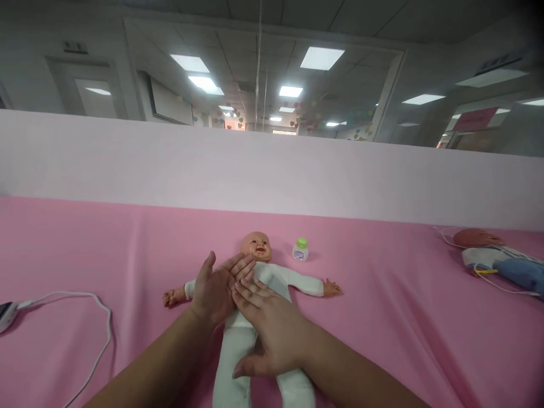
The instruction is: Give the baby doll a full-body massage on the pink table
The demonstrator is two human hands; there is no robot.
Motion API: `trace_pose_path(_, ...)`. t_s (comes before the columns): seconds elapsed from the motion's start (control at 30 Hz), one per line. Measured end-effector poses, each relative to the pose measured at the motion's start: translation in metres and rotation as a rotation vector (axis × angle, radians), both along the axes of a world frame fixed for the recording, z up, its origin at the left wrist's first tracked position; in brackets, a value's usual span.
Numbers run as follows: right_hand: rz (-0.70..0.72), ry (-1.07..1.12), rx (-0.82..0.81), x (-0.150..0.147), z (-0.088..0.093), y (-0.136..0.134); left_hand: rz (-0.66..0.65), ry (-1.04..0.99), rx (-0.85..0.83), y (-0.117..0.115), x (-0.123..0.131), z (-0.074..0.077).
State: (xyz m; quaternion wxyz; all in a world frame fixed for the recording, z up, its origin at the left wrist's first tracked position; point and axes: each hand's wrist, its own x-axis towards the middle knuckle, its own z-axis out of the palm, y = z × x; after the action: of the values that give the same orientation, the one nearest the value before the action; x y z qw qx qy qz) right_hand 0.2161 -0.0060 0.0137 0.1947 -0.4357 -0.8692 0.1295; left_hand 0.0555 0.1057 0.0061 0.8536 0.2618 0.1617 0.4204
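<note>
A baby doll (278, 277) in a white suit lies on its back on the pink cloth (382, 317), arms spread, head toward the far wall. My left hand (216, 286) is held palm up over the doll's chest, fingers stretched out and together. My right hand (272, 328) lies flat, palm down, with its fingertips resting across the left palm, over the doll's belly. Neither hand holds anything. A small white bottle with a green cap (300, 249) stands upright just right of the doll's head.
A white cable (100, 317) loops over the cloth at the left, running to a device at the left edge (6, 314). A second doll (495, 258) with blue cloth and wires lies at the far right. A pale partition (272, 170) bounds the back.
</note>
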Motion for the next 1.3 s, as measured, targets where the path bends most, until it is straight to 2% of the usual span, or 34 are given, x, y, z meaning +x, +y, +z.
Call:
trace_pose_path(0.2,0.019,0.000,0.022,-0.013,-0.001,-0.005,-0.074,-0.032,-0.042,-0.008,0.011,-0.006)
trace_pose_path(0.4,-0.105,-0.051,-0.003,-0.010,-0.008,0.008,-0.030,-0.015,-0.058,-0.025,0.019,-0.003)
trace_pose_path(0.5,-0.156,-0.090,-0.034,-0.006,-0.008,0.012,-0.047,-0.019,-0.031,-0.024,0.017,-0.002)
trace_pose_path(0.6,-0.188,-0.107,-0.070,-0.003,-0.006,0.010,-0.010,-0.004,-0.007,-0.017,0.012,0.000)
trace_pose_path(0.73,-0.139,-0.116,-0.085,-0.005,-0.002,0.004,0.082,0.020,0.014,-0.011,0.007,0.004)
trace_pose_path(0.83,-0.076,-0.106,-0.097,-0.010,0.002,-0.002,0.104,0.032,0.020,-0.010,0.006,0.006)
trace_pose_path(1.0,0.018,-0.073,-0.072,-0.018,0.009,-0.014,-0.018,0.001,-0.013,-0.013,0.008,0.003)
trace_pose_path(1.17,-0.039,-0.095,-0.002,-0.016,-0.002,-0.005,-0.071,-0.002,-0.075,-0.025,0.014,0.001)
trace_pose_path(1.3,-0.115,-0.131,0.073,-0.007,-0.010,0.008,-0.149,-0.034,-0.053,-0.038,0.020,0.002)
